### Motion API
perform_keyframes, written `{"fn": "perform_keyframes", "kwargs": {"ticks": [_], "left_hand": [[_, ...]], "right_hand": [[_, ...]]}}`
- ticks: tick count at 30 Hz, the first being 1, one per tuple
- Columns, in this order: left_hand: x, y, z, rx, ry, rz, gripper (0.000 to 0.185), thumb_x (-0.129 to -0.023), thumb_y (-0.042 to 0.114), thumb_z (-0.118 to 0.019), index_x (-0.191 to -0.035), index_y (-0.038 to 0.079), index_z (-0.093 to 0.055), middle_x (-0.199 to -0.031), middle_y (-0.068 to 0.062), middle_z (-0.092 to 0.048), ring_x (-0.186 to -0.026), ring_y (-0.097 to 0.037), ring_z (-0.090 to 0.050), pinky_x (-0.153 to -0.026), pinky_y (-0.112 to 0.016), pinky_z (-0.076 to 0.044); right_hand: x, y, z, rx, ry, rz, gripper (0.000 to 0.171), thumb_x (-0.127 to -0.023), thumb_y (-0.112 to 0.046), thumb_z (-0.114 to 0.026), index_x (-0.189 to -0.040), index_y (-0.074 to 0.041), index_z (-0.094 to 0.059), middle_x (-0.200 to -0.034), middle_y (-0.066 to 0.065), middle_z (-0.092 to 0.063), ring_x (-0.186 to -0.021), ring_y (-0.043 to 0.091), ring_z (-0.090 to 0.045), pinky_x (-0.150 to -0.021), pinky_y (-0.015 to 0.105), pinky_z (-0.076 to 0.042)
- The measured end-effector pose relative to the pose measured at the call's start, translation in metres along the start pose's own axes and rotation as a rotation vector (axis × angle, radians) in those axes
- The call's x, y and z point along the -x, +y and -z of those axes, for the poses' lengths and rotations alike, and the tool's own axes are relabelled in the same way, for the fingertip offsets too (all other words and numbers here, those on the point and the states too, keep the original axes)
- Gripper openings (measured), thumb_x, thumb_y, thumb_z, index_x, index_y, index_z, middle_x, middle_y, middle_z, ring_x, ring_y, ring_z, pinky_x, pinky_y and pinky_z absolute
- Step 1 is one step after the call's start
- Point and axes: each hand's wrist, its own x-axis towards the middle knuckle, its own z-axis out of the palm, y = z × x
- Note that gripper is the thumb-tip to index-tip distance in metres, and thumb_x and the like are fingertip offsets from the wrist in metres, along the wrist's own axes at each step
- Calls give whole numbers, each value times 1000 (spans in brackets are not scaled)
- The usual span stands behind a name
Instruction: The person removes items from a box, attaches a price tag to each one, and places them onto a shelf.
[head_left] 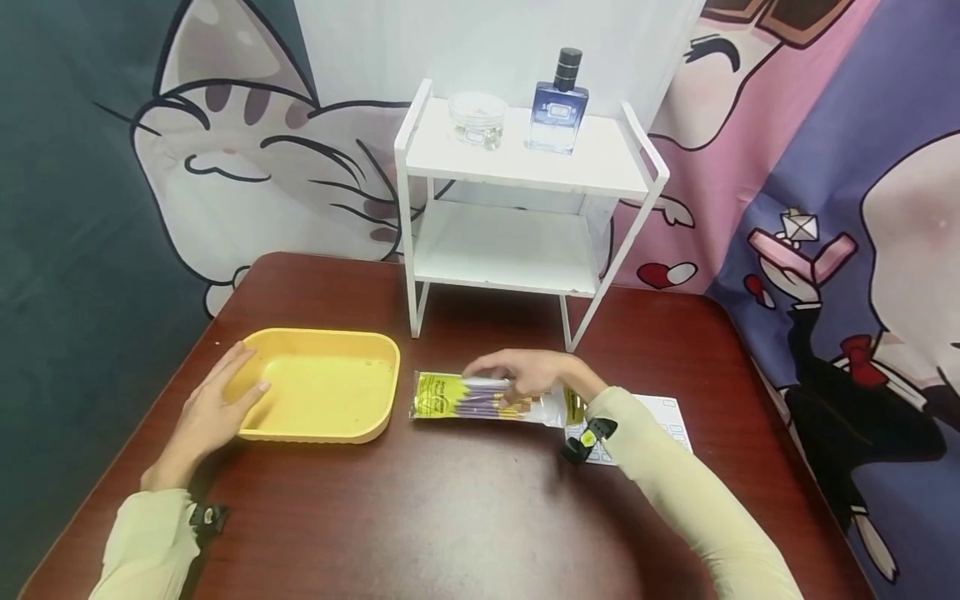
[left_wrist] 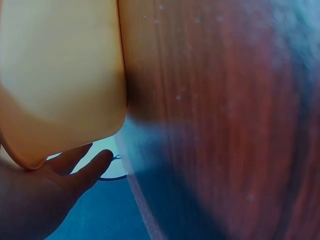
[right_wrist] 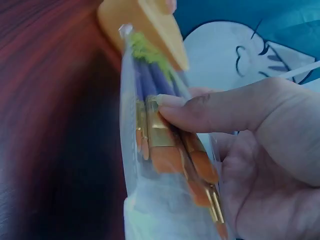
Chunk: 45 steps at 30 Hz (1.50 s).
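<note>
My right hand [head_left: 528, 373] grips a clear packet of paintbrushes [right_wrist: 160, 135] with purple handles, gold ferrules and orange bristles. In the right wrist view the thumb presses on the brushes from the front, while the other fingers are mostly hidden behind the packet. Yellow-green printing shows at the packet's left end in the head view. Over at the left, my left hand [head_left: 213, 408] rests at the left side of a yellow tray [head_left: 322, 439], thumb over the rim and fingers along the outside. The left wrist view shows the tray's side wall [left_wrist: 65, 75] close beside that hand.
Partly under my right wrist lies a white keyboard-like panel [head_left: 663, 417]. A white two-tier rack [head_left: 510, 242] stands at the back, bearing a clear round jar [head_left: 477, 121] and a blue perfume bottle [head_left: 558, 112]. Cartoon-print curtains hang behind the brown table [head_left: 450, 508].
</note>
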Motion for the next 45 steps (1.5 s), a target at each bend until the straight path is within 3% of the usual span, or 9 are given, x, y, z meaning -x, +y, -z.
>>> {"fn": "perform_keyframes", "kwargs": {"ticks": [6, 13, 17, 21, 24, 29, 37, 41, 45], "left_hand": [[-1, -1, -2, 4, -1, 13, 60, -90, 31, -57, -143, 15, -33, -154, -7, -21, -137, -41, -20, -95, -70, -20], [-4, 1, -7, 10, 0, 9, 61, -89, 31, -58, -143, 17, -33, -153, -8, -22, -137, -40, -21, -96, -69, -20], [-4, 4, -4, 7, -6, 15, 63, -89, 31, -59, -144, 18, -31, -153, -8, -22, -137, -41, -22, -97, -69, -20], [-4, 6, 0, -7, -33, 24, 66, -89, 33, -59, -145, 20, -29, -154, -7, -20, -137, -42, -21, -96, -70, -19], [-5, 6, 2, -19, -56, 24, 67, -88, 34, -59, -146, 21, -27, -154, -7, -18, -136, -43, -20, -95, -70, -20], [-7, 7, 6, -51, -87, 10, 72, -87, 34, -62, -147, 21, -23, -154, -12, -18, -136, -44, -20, -94, -71, -21], [-19, 23, 11, -103, -41, -26, 77, -83, 29, -67, -146, 13, -25, -149, -26, -18, -132, -52, -16, -97, -70, -17], [-27, 51, 10, -55, 15, -20, 79, -81, 26, -70, -145, 15, -26, -150, -25, -13, -133, -51, -11, -95, -70, -18], [-33, 93, -1, -14, 22, -85, 80, -79, 23, -72, -145, 19, -28, -149, -22, -17, -133, -48, -14, -97, -68, -19]], "right_hand": [[-3, 19, -14, 39, 11, -43, 71, -77, 10, -64, -137, -18, -40, -113, 9, -58, -61, 19, -58, -44, 31, -49], [-6, 27, -22, 321, 124, -30, 68, -74, 6, -69, -134, -17, -47, -125, 4, -56, -83, 14, -57, -61, 24, -51], [-8, 29, -29, 324, 161, -71, 69, -74, 8, -67, -134, -19, -48, -132, 2, -52, -80, 16, -59, -55, 26, -53], [-11, 31, -37, 449, 229, -73, 70, -72, 6, -68, -133, -23, -49, -131, -3, -53, -100, 14, -52, -79, 29, -50], [-13, 32, -40, 533, 278, -59, 69, -72, 3, -68, -132, -25, -49, -128, -2, -54, -105, 16, -50, -87, 32, -44], [-6, 33, -38, 495, 373, -44, 63, -73, -1, -68, -131, -19, -50, -118, 7, -55, -104, 21, -51, -82, 32, -47], [47, 43, -8, 400, 569, -77, 57, -79, -13, -70, -132, -9, -47, -118, 18, -57, -108, 29, -55, -91, 45, -46], [87, 62, 1, 362, 661, -130, 62, -76, -12, -73, -132, -12, -47, -120, 18, -58, -107, 30, -56, -90, 47, -46], [128, 85, 2, 343, 706, -200, 72, -72, -11, -77, -136, -13, -42, -124, 20, -56, -112, 34, -53, -91, 51, -45]]}}
